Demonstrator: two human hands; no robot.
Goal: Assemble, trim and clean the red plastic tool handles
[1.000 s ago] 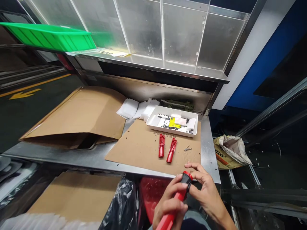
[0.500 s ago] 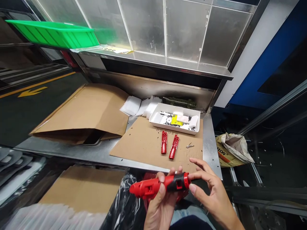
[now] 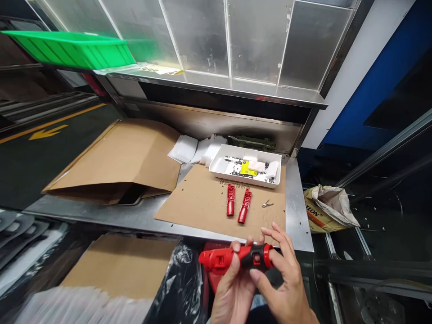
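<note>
My left hand (image 3: 232, 288) is wrapped round a red and black plastic tool housing (image 3: 216, 260), with its tapered red end pointing left. The housing is held level above the lap, just off the bench's front edge. At its right end, my right hand (image 3: 281, 270) touches it: the thumb lies against the black band and the index finger is at the red collar, its tip partly hidden. The other right fingers stretch upward. Beyond the hands, two slim red plastic parts (image 3: 230, 200) lie side by side on a cardboard sheet (image 3: 195, 198), with small metal pieces (image 3: 267, 204) to their right.
A white tray (image 3: 216, 168) holds small black bits, white pieces and a yellow label. Left of it are white sheets (image 3: 184, 148) and a large brown paper bag (image 3: 135, 157). A green bin (image 3: 77, 49) stands on the shelf. An open sack (image 3: 329, 209) is right of the bench.
Both hands and the housing have shifted slightly right. My right thumb has moved from the collar end to the black band, and the index finger has come closer in at the end.
</note>
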